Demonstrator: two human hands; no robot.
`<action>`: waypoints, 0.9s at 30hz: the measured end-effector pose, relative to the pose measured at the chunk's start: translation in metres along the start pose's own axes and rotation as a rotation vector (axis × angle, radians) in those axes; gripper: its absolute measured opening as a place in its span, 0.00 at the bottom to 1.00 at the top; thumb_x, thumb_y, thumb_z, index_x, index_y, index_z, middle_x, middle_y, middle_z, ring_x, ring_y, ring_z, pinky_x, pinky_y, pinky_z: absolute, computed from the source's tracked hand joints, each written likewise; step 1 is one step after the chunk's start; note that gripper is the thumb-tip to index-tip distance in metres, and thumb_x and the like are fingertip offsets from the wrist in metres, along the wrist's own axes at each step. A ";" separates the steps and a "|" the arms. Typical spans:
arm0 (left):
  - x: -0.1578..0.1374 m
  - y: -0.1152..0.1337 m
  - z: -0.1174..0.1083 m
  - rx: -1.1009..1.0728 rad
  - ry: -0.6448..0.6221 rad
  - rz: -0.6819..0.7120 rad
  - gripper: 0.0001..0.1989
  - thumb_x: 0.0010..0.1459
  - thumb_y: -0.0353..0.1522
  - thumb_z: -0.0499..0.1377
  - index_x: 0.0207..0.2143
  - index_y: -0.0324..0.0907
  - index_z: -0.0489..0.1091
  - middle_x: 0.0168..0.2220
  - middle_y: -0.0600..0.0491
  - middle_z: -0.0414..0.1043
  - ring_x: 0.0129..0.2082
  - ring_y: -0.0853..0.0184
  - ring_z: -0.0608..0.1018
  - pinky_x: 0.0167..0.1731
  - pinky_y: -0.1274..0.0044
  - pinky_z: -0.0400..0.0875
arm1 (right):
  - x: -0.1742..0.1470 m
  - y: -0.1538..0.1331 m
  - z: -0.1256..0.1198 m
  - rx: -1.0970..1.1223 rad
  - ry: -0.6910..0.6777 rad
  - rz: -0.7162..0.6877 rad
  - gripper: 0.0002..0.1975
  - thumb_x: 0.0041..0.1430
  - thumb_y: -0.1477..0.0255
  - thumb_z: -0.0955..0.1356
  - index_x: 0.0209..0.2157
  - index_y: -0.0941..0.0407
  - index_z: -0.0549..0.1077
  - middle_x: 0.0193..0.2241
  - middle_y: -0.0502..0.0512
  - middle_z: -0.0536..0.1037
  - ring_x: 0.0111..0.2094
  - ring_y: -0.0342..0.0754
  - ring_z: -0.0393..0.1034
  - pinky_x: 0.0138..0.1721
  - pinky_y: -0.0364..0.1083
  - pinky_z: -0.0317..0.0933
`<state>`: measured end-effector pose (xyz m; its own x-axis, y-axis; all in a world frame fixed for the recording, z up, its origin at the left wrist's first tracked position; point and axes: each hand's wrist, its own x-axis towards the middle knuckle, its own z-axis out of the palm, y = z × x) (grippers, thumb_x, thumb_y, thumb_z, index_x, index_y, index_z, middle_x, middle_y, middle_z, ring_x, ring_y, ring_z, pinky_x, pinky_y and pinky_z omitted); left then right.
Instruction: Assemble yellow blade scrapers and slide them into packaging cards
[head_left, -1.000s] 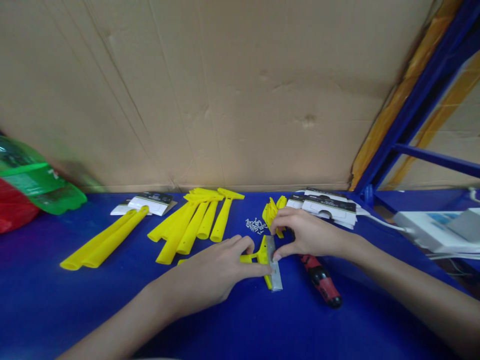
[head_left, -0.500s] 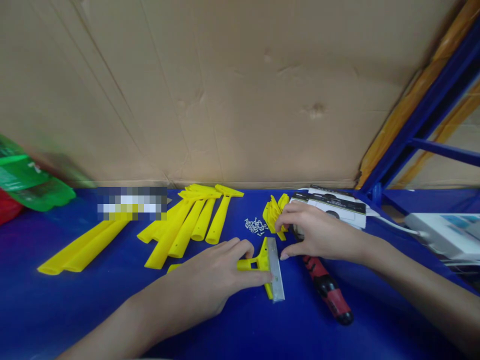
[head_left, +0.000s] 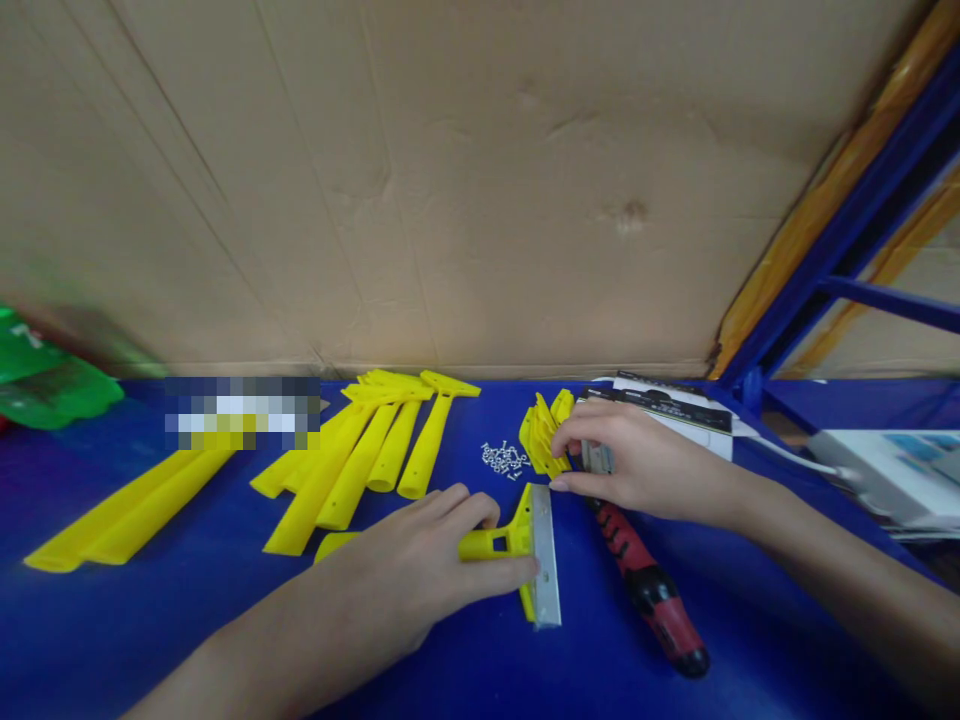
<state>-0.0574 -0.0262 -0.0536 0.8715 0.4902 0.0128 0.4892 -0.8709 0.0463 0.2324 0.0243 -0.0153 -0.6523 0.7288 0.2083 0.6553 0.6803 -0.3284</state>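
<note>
Yellow plastic makes up the scraper (head_left: 514,540) in the left hand (head_left: 420,560), which lies near the front of the blue table (head_left: 570,680). That hand is closed around the scraper's handle, fingers curled over it, with the thumb stretched along to the edge of the blade (head_left: 547,580). The blade is a flat metal strip set along the scraper's head, its long side running roughly front to back. The handle's far end sticks out to the left, beyond the knuckles.

The right hand (head_left: 637,460) is half open, thumb and forefinger apart with a gap between their tips, beside a small heap of yellow pieces (head_left: 540,440). Whether the fingertips touch the nearest piece, I cannot tell. A grey metal thing (head_left: 598,458) shows within the curl of this hand; whether it is held or lies behind is unclear.

Under the right hand lies a red and black screwdriver (head_left: 660,605), its handle slanting toward the front right and its upper end hidden. Loose screws (head_left: 504,459) sit in a small pile just left of the yellow pieces. Further left, more scraper handles (head_left: 360,460) lie in an overlapping row, and two long yellow tubes (head_left: 127,515) rest side by side, well apart from the hands. Printed cards (head_left: 675,405) are stacked behind the right hand, near a cardboard wall (head_left: 450,200).
</note>
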 end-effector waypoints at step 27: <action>-0.002 0.000 0.002 0.042 -0.011 0.002 0.36 0.64 0.16 0.52 0.67 0.60 0.61 0.56 0.47 0.68 0.52 0.55 0.75 0.51 0.63 0.75 | -0.005 -0.017 -0.002 0.085 -0.188 0.016 0.19 0.49 0.69 0.81 0.44 0.54 0.81 0.44 0.56 0.80 0.47 0.56 0.74 0.51 0.53 0.64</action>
<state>-0.0591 -0.0270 -0.0557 0.8727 0.4882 0.0017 0.4882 -0.8727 0.0044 0.2254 0.0096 -0.0085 -0.7070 0.7066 0.0294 0.6366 0.6540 -0.4086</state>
